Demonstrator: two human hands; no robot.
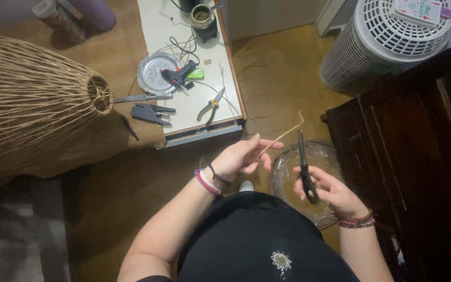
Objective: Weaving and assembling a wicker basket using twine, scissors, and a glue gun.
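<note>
My left hand (pixel 244 158) pinches a thin tan rattan strand (pixel 283 134) that rises up and to the right. My right hand (pixel 330 190) grips black scissors (pixel 304 167) by the handles, blades pointing up, close to the strand's upper end. Both hands hover over a clear round bowl (pixel 283 180) on the floor. A large woven wicker lampshade (pixel 27 102) lies on its side at the left.
A white low table (pixel 157 21) holds a silver plate (pixel 155 73), a black glue gun (pixel 179 74), yellow-handled pliers (pixel 211 104), a knife (pixel 139 97) and a dark cup (pixel 203 18). A white ribbed basket (pixel 382 44) stands at upper right, dark wooden furniture (pixel 408 151) at right.
</note>
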